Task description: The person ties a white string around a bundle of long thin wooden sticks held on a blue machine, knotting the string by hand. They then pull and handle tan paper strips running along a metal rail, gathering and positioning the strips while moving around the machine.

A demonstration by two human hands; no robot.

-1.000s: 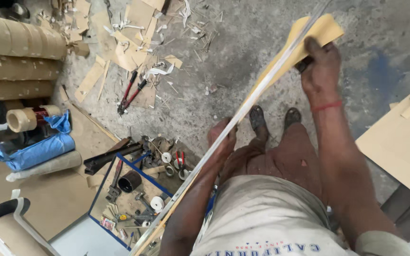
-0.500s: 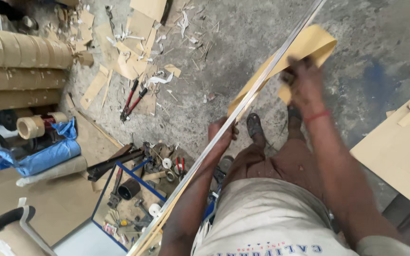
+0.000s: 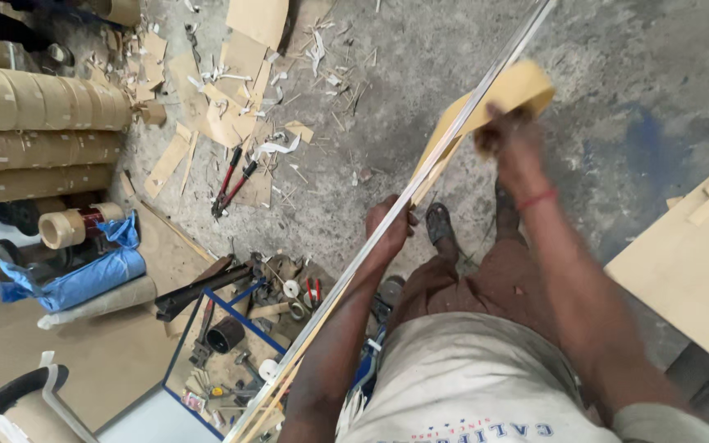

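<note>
A long thin metal strip (image 3: 461,131) runs diagonally from the lower left to the top right above a concrete floor. My left hand (image 3: 389,226) is closed around its middle. My right hand (image 3: 509,141), with a red band on the wrist, grips a roll of tan paper tape (image 3: 512,92) held against the strip; a length of tape (image 3: 436,156) lies along the strip below the roll. My feet in dark sandals (image 3: 439,223) stand under the strip.
Stacked cardboard tubes (image 3: 34,123) lie at the left, with a tape roll (image 3: 63,228) and blue cloth (image 3: 84,275). Red-handled cutters (image 3: 231,182) rest among cardboard scraps. A blue-framed tool tray (image 3: 231,344) sits below. A tan board (image 3: 691,262) is at the right.
My right hand with the tape roll has moved down and toward me along the strip. The view has shifted slightly; my left hand keeps its grip.
</note>
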